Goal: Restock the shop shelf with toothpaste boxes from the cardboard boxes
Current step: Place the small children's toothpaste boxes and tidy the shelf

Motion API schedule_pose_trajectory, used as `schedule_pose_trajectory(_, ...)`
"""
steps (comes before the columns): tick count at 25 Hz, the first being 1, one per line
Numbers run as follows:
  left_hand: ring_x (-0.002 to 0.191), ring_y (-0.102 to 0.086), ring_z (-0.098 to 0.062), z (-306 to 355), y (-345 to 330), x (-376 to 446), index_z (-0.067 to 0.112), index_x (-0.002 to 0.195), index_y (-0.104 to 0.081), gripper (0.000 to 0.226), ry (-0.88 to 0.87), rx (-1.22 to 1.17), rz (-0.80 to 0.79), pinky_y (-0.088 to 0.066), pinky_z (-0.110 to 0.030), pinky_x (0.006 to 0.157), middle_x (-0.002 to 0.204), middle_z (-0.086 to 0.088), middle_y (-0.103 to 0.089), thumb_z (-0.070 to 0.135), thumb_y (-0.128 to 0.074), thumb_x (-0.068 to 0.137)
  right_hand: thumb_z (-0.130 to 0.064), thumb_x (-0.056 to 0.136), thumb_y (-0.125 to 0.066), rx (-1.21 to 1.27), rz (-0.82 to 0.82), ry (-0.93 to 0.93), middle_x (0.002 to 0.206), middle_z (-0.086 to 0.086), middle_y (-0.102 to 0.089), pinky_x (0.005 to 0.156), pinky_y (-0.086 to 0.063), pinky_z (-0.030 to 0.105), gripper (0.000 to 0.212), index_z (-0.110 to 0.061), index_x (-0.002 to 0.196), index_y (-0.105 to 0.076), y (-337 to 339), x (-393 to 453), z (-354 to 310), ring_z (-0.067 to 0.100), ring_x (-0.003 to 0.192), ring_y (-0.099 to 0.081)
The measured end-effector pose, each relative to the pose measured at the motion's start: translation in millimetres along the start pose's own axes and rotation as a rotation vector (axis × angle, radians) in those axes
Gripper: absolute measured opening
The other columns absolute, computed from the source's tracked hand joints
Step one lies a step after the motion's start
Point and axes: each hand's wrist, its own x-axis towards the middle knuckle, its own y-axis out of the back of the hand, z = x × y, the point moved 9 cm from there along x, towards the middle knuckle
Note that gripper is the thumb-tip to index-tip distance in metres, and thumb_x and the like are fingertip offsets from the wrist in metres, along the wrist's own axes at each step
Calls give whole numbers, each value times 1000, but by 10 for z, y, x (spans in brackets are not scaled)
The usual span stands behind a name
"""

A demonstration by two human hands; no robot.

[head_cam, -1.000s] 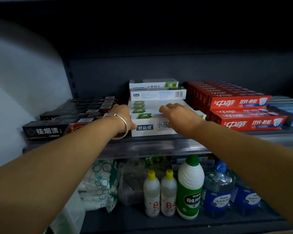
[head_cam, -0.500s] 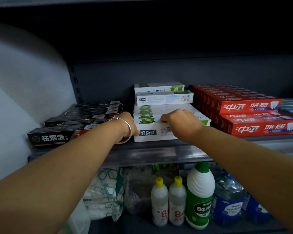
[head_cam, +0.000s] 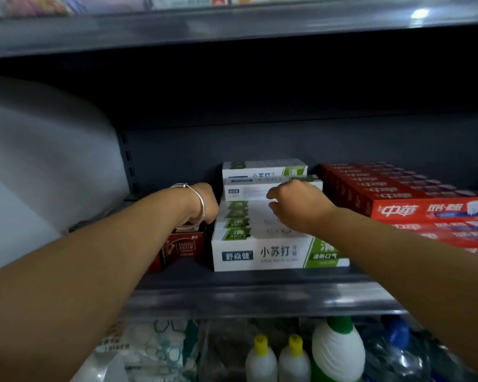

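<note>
The white boxes (head_cam: pixel 260 230) lay stacked mid-shelf (head_cam: pixel 246 282), long axes running left-right across your view, between the dark boxes (head_cam: pixel 184 248) and the red ones (head_cam: pixel 403 194). Your right hand (head_cam: pixel 295 205) hovered loosely curled, empty, just over the stack and nearer it. Your left hand (head_cam: pixel 202 202) sat at the stack's left end; I couldn't tell its grip.

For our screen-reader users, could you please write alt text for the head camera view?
A person's two hands reach into a shop shelf: the right hand hovers over the white-and-green toothpaste boxes, and the left hand, with a silver bangle at the wrist, is beside them above dark red boxes. Red toothpaste boxes are stacked to the right; cleaning bottles stand below.
</note>
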Motion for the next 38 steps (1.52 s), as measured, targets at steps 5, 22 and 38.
schedule_pose_trajectory(5, 110, -57, -28, 192, -25, 599, 5, 119, -58, 32, -71, -142, 140, -45, -32, 93, 124, -14, -59, 22, -53, 92, -31, 99, -41, -48, -87, 37, 134, 12, -49, 103, -39, 39, 41, -9, 134, -44, -324, 636, 221, 29, 125, -41)
schedule_pose_trajectory(22, 104, -63, -28, -122, 74, 1107, 2, 108, -65, 28, -7, -497, 432, -50, -34, 94, 114, -16, -66, 4, -66, 80, -19, 86, -65, -198, 6, 125, 136, 12, -40, 102, -38, 40, 61, -7, 138, -35, -477, 1159, 165, 29, 124, -41)
schedule_pose_trajectory(38, 115, -56, -28, -75, -203, 1460, 10, 124, -55, 35, 53, -462, 230, -44, -38, 102, 127, -12, -58, 16, -57, 90, -1, 91, -47, -139, -25, 93, 130, 14, -53, 94, -42, 37, 48, -12, 136, -34, -521, 1276, 201, 31, 117, -52)
